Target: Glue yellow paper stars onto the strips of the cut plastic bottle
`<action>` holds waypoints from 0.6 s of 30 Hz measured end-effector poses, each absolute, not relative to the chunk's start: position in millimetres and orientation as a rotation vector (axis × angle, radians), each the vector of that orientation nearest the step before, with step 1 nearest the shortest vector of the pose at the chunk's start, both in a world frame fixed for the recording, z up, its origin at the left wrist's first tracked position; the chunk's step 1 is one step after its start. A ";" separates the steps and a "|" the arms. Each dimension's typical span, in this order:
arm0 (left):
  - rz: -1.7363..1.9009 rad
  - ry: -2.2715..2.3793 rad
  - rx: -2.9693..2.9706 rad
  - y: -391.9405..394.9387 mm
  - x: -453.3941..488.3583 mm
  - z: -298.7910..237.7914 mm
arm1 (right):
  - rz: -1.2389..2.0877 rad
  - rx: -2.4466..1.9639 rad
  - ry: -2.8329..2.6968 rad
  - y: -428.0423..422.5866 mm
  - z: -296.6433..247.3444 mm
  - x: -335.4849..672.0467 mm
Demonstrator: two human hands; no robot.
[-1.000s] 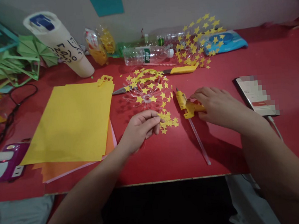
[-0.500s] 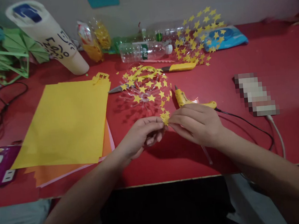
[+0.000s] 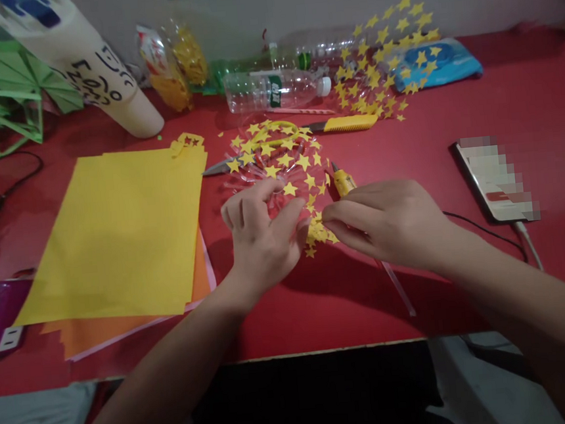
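Note:
My left hand [image 3: 268, 239] is open, thumb and fingers apart, over the near edge of a cut clear plastic bottle piece [image 3: 280, 182] whose splayed strips carry yellow paper stars. My right hand [image 3: 382, 223] is closed in a pinch at a small pile of loose yellow paper stars [image 3: 320, 234]. A bit of yellow star shows at its fingertips, mostly hidden. Just behind that hand lies a yellow glue gun [image 3: 344, 181], its handle covered by the hand. From under the right hand a clear glue stick [image 3: 398, 287] sticks out towards the table edge.
Yellow sheets [image 3: 116, 233] lie stacked at left. Behind the star piece are scissors [image 3: 219, 167], a yellow cutter knife [image 3: 348, 124] and a clear bottle [image 3: 272, 91]. A second star piece [image 3: 374, 72] stands at back right. A phone [image 3: 497, 183] with a cable lies at right.
My left hand has let go of the stars, opened and moved up and left towards the plastic piece. The stars now lie spread on the table. My right hand stays pinched beside them.

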State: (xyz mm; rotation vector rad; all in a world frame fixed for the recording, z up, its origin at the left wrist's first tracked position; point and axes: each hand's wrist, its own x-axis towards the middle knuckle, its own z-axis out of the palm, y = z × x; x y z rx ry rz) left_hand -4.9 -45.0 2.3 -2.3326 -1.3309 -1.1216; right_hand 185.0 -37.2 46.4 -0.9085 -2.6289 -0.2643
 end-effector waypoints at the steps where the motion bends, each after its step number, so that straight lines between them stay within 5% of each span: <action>1: -1.106 -1.350 -2.325 -43.9 -3.6 0.5 | -0.264 -0.916 -2.618 -36.4 44.6 184.0; 18: -1.213 -1.783 -2.480 -38.8 -4.7 9.0 | 0.162 -0.891 -2.353 -33.6 18.0 169.8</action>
